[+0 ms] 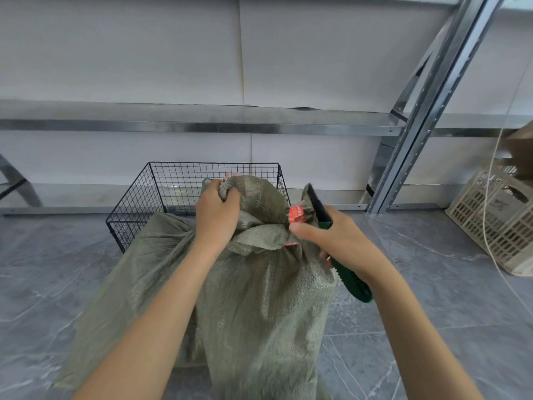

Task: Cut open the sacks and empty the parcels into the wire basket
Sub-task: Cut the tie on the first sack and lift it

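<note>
The left hand (217, 210) grips the bunched top of the sack (259, 298). The right hand (334, 238) holds a green knife (350, 280), blade up by the sack's red tie (297, 215). The basket (161, 192) stands just behind the sack. A crate (496, 223) sits well right of the sack, on grey floor (43, 255) by a white wall (115, 53).

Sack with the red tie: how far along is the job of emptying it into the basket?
Early. Nothing clearly done: the sack is tied with red tape. In hand: the left hand grips its bunched top while the right hand holds a green-handled knife by the tape. Left: cutting it open and tipping its contents into the wire basket.
</note>
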